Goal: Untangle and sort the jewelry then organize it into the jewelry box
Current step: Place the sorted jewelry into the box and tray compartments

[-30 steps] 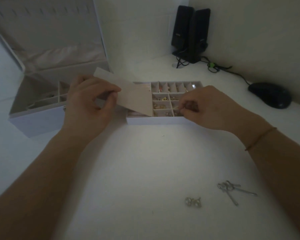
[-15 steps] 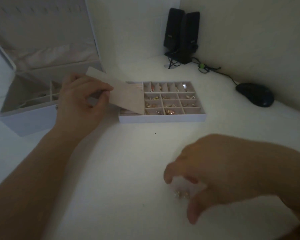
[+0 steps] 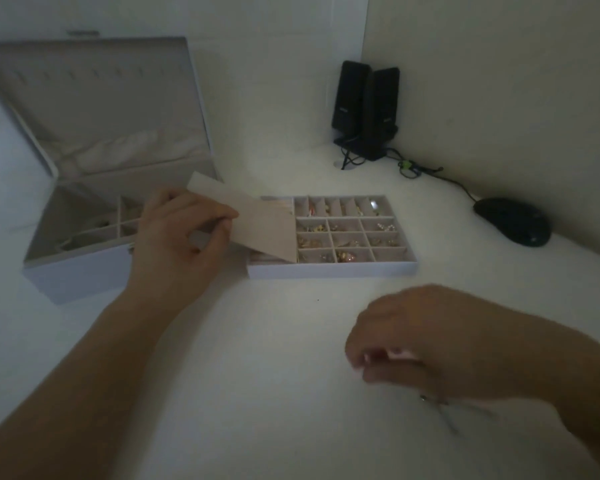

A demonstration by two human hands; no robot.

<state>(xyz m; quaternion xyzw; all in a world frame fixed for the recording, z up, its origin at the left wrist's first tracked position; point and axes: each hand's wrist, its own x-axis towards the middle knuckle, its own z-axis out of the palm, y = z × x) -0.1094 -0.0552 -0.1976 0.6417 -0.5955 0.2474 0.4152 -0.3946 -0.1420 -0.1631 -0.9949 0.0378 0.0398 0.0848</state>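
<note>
Head view, dim light. Far left: jewelry box on the bench, lid up, divided base partly filled, contents too dark to name. Left hand pinches a flat beige flap, holding it tilted up over the left end of the compartment tray, which sits just right of the box. Tray cells hold small gold-tone pieces, sorted. Right hand hovers low over the bench near the front, fingers curled narrow; blurred, so cannot tell if it grips anything. A thin silver piece lies just under its heel.

Judgement: sorting step, mid-fetch of another loose piece. Next move needs a fine pinch on the silver piece, then a carry to a free tray cell while the flap stays lifted.

Back right: two black speakers, black mouse. Speaker marks too small to read; no other writing visible.
</note>
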